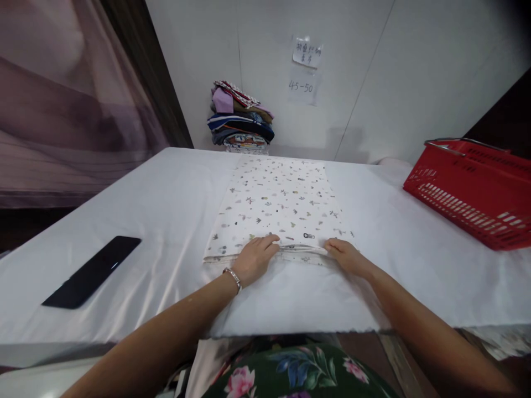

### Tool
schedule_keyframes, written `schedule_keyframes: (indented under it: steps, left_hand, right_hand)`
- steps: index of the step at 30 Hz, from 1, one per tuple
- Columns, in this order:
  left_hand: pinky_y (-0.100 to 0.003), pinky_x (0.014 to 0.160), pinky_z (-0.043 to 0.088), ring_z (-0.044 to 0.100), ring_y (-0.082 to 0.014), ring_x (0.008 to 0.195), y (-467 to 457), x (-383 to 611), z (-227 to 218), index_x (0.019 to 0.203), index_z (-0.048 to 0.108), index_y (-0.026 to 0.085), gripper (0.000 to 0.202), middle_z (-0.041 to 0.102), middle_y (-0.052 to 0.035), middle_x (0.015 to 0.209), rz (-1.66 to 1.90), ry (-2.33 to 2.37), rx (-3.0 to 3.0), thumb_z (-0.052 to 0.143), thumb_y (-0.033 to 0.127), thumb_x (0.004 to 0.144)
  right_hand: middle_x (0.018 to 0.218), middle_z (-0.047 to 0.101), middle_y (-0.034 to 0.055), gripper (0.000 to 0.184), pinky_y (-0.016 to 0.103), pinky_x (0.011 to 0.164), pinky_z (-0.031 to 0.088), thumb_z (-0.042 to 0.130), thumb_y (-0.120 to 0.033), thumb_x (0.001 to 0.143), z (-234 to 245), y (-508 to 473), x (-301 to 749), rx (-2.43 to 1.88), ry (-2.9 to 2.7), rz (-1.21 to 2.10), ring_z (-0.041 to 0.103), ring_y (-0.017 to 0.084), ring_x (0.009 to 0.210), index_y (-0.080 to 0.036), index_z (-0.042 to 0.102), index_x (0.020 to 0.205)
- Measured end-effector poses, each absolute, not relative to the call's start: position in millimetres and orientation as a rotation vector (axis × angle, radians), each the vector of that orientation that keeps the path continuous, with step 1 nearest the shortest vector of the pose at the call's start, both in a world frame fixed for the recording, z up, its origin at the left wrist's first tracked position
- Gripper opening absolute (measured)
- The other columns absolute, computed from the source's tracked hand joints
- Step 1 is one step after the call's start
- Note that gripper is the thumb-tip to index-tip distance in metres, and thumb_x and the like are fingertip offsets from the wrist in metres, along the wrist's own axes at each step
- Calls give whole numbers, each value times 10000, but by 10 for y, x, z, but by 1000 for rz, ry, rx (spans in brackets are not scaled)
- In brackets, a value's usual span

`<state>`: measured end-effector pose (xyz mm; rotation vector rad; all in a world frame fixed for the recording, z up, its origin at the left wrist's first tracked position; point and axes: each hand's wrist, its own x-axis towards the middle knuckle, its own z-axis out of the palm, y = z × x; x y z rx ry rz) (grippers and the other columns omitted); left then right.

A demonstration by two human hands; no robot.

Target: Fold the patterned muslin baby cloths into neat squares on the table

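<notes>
A white cloth (282, 199) printed with small plants and animals lies folded in layers on the white-covered table (166, 221). Its near edge faces me, with the layers slightly raised and parted between my hands. My left hand (255, 258) grips that edge left of the middle, fingers curled over the top; a bracelet circles the wrist. Near the cloth's right corner, my right hand (346, 256) pinches the same edge between thumb and fingers. The undersides of the fingers are hidden.
To the left lies a black phone-like slab (93, 272). A red plastic basket (477, 190) stands at the right. Behind the table's far edge, a stack of folded fabrics (240, 119) rests against the wall, below and left of paper signs (305, 85). A sheer curtain (74, 110) hangs at the left.
</notes>
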<state>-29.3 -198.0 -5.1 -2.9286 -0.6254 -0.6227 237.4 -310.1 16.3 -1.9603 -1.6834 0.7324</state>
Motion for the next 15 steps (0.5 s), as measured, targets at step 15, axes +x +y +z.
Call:
schedule_keyframes:
  steps: [15]
  left_hand:
    - [-340,747,398,531,-190,898,-2005,-268,9,845,550,162,161,585,-65,1048,-495,-565,-2863,403,100,856]
  right_hand:
    - [630,399,-30,286,251,579,300,345,-369,865,130,-3130,2352,-1958,-1676,685,379,131,609,-205,313,633]
